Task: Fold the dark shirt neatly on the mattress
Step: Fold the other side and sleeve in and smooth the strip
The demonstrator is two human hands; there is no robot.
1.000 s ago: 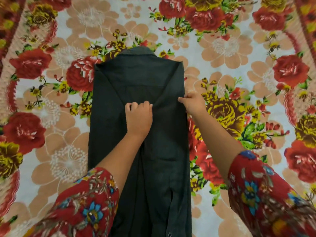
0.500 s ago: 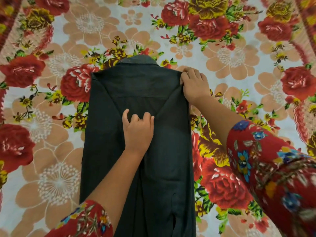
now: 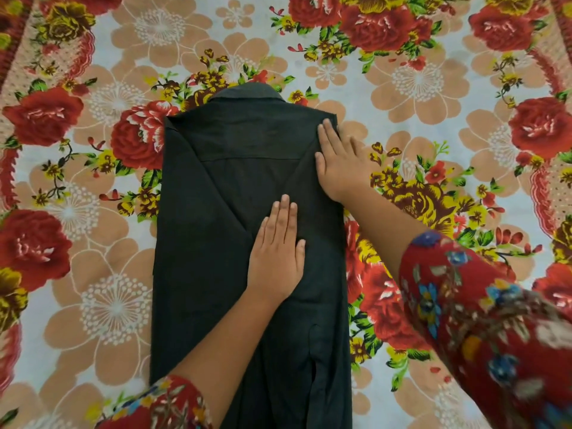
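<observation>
I see dark shirt (image 3: 216, 243) flat on mattress (image 3: 464, 88), sides folded in, long axis running away from camera, collar far. left hand (image 3: 277, 252) mid-shirt, right hand (image 3: 337, 162) on its right edge: fingers straight, together (nothing pinched). Hem, nearside, probably next.

Setting: domestic, most likely a bedroom. The whole field of view is taken up by a soft sleeping surface under a printed bedsheet (image 3: 433, 88), which carries red and yellow roses and peach blossoms on pale blue. A red patterned border (image 3: 12, 41) runs along its left and right edges. A dark shirt (image 3: 210, 243) lies flat on it as household laundry. The person's sleeves (image 3: 479, 320) are everyday floral cloth, not workwear.
</observation>
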